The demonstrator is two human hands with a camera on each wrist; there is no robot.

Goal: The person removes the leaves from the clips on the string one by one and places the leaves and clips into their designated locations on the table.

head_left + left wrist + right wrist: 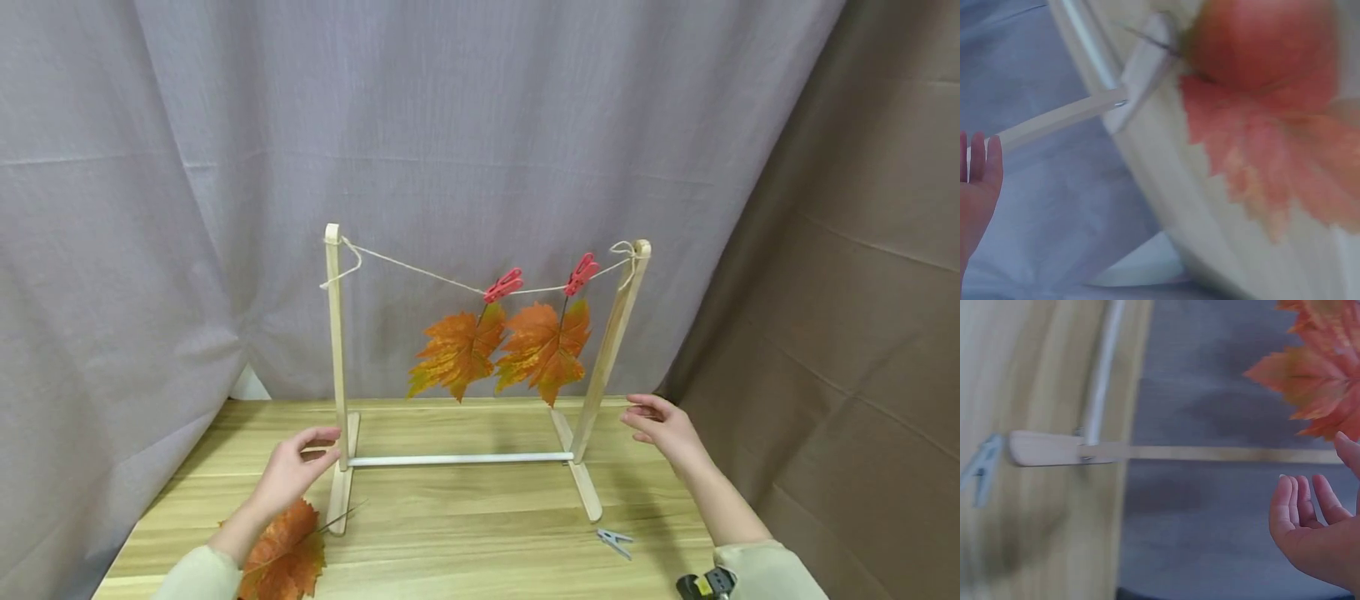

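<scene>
Left grip (294,468), right grip (666,432) apart, loosely curled.

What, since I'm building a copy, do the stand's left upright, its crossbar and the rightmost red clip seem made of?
The left upright looks like bare, matte wood, going by its pale tan colour. The crossbar is smooth and white, perhaps plastic or painted metal; I can't tell which. The rightmost red clip is probably smooth plastic, given its bright, even colour.

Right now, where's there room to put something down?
Bare tabletop lies in front of the white rod, between the wooden feet. It's crowded at front left, around the loose leaf, and right, near the gray clothespin.
</scene>
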